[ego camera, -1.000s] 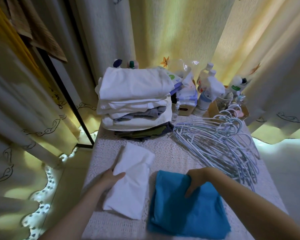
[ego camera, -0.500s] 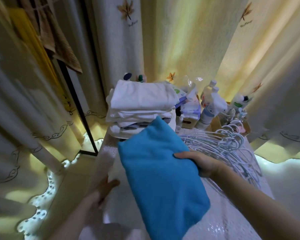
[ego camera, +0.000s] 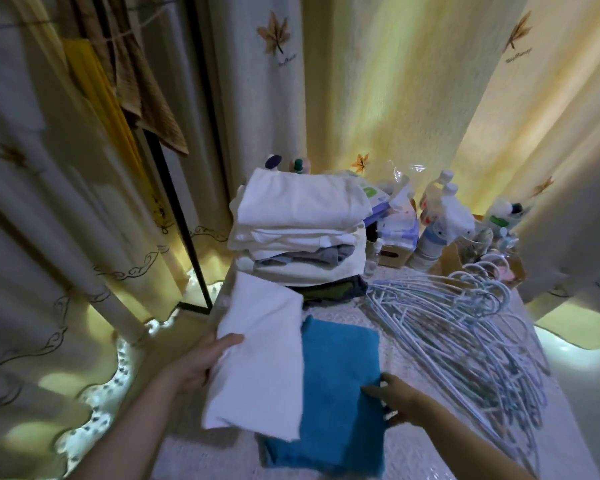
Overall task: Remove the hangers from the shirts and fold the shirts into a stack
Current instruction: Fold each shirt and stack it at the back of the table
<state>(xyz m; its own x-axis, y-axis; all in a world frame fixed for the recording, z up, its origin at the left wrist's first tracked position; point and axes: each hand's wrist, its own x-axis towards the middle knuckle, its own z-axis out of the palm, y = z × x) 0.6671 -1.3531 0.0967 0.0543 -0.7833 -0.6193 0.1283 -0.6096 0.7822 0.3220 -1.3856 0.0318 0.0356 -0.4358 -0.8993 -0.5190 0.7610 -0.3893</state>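
Note:
A folded blue shirt [ego camera: 340, 386] lies on the lace-covered table [ego camera: 426, 452] in front of me. A folded white shirt [ego camera: 260, 362] lies slanted over its left part. My left hand [ego camera: 201, 362] grips the white shirt's left edge, thumb on top. My right hand [ego camera: 392, 400] holds the blue shirt's right edge, fingers curled at the cloth. Behind them stands a tall stack of folded white and grey shirts [ego camera: 302, 233]. A heap of pale blue wire hangers [ego camera: 465, 334] lies to the right.
Bottles [ego camera: 437, 223], a tissue pack [ego camera: 395, 230] and small boxes crowd the table's far right corner. Curtains [ego camera: 378, 98] hang all around. A black rack leg [ego camera: 181, 188] stands at the left, with yellow and brown cloths [ego camera: 125, 84] hung from it. The floor [ego camera: 568, 375] drops away on both sides.
The blue shirt, held up in the air half a second ago, now lies on the table. The white shirt has been lifted and laid across its left side by my left hand.

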